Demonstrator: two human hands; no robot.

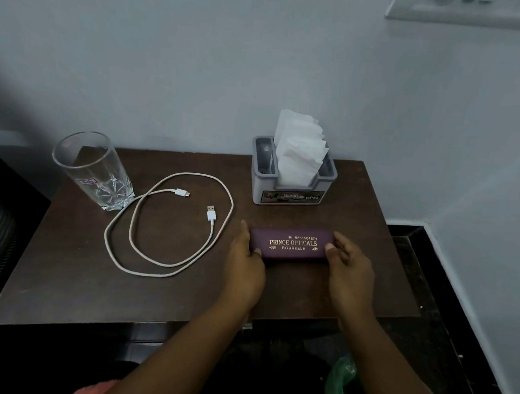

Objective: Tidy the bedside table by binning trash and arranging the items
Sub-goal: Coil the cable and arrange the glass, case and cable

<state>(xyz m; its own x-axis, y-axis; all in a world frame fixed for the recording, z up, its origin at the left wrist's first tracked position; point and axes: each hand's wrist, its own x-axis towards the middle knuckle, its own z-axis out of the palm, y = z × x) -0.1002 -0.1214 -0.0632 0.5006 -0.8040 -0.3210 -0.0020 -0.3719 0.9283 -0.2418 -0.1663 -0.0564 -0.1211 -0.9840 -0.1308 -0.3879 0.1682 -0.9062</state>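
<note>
Bedside table (pixel 62 275) is seen mid-frame, on which are counted one tissue holder (pixel 286 195) right of centre, one glass (pixel 94 170) upper left, one looped cable (pixel 211 215), and one spectacle case (pixel 292 245) at centre, grasped endwise by left hand (pixel 244 269) and right hand (pixel 350 274).

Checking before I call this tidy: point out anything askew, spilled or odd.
The white cable sprawls in loose loops on the table, both plugs free, near the glass. Tissues stick up unevenly from the holder. Nothing looks spilled. The left hand and right hand hold the spectacle case by its ends.
</note>
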